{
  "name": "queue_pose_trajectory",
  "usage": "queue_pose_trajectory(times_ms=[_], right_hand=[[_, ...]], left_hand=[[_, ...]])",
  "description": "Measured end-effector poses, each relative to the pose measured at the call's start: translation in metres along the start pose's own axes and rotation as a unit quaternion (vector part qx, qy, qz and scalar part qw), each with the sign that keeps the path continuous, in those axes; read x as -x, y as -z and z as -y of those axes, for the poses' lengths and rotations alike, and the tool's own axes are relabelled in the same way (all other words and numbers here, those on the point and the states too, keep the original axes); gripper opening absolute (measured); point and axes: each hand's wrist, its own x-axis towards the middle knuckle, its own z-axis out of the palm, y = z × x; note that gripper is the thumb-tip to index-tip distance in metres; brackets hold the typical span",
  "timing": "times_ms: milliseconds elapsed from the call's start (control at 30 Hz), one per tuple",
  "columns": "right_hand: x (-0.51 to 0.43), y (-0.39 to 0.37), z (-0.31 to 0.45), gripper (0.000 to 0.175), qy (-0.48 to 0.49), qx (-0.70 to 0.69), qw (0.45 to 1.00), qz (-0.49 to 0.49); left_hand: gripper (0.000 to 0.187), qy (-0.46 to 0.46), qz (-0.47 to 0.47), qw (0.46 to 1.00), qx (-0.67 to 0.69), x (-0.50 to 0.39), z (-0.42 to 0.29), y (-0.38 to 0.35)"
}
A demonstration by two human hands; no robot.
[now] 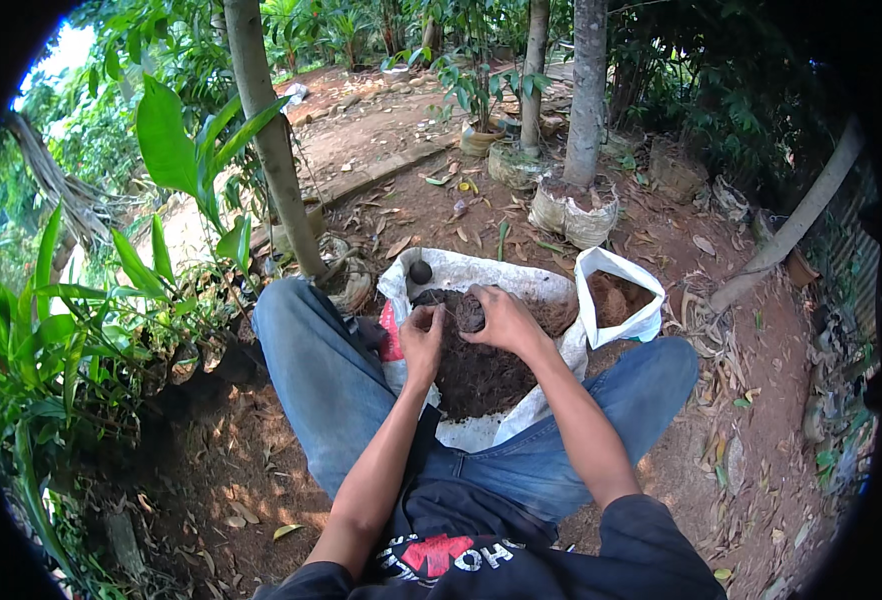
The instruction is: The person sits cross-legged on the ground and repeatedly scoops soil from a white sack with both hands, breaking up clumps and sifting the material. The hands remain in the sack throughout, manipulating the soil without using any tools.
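In my right hand (497, 319) is a round dark clump of soil (470, 313), gripped between thumb and fingers. Close to its left side is my left hand (421, 341), thumb and forefinger near each other; a thin strand may be between them, but I cannot tell. Both hands are over a heap of dark soil (478, 379) on an opened white woven sack (512, 277). A dark round ball (420, 271) rests on the sack at its upper left. Brown fibre (553, 319) lies along the right part of the heap.
A white bag (655, 319) with brown fibre inside stands open beside my right knee. Sack-wrapped tree bases (574, 217) are further ahead. A slim trunk (268, 135) rises beyond my left knee, leafy plants (58, 330) are at left, and a leaning trunk (793, 225) is at right.
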Motion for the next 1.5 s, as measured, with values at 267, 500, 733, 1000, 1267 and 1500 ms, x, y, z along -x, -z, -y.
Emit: queue_pose_trajectory(times_ms=[267, 500, 733, 1000, 1267, 1500], right_hand=[[0.0, -0.009, -0.001, 0.083, 0.005, 0.025, 0.999, 0.026], [0.0, -0.019, 0.004, 0.077, 0.036, 0.034, 0.998, 0.028], [0.004, -0.027, 0.004, 0.068, 0.056, 0.042, 0.997, 0.019], [-0.003, -0.012, -0.009, 0.048, -0.006, -0.036, 0.999, 0.04], [-0.013, 0.016, -0.016, 0.046, -0.108, -0.17, 0.955, -0.218], [-0.016, 0.017, -0.035, 0.037, -0.088, -0.304, 0.904, -0.288]], left_hand=[[0.052, 0.278, 0.076, 0.911, 0.293, 0.007, -0.007, 0.001], [0.061, 0.289, 0.188, 0.851, 0.397, 0.008, -0.01, -0.004], [0.049, 0.264, 0.184, 0.869, 0.377, 0.014, -0.009, -0.009], [0.056, 0.242, 0.188, 0.922, 0.236, 0.003, -0.024, -0.029], [0.077, 0.134, 0.42, 0.897, -0.028, -0.082, -0.097, -0.06], [0.068, 0.173, 0.491, 0.844, -0.129, -0.1, -0.127, -0.083]])
